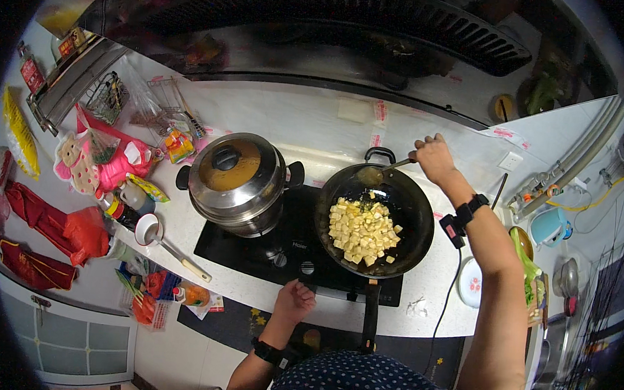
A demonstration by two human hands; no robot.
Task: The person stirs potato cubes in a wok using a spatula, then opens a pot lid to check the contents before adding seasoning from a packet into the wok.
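My right hand (433, 158) grips the handle of a metal ladle or turner (383, 170), whose head is over the far side of a black wok (416, 239). Pale yellow diced pieces (364, 231), which look like tofu, lie heaped in the wok's near-left part. The wok sits on the right side of a black gas cooktop (295, 247), its long handle (370, 316) toward me. My left hand (296, 301) hovers at the cooktop's front edge, fingers loosely curled with nothing visible in them. It touches neither the wok nor its handle.
A lidded steel steamer pot (237, 190) stands on the left burner. Left of it are a small white pan (149, 229), sauce bottles (121, 210) and bags. A white plate (470, 282) and leafy greens (527, 267) lie to the right. The range hood (321, 51) hangs above.
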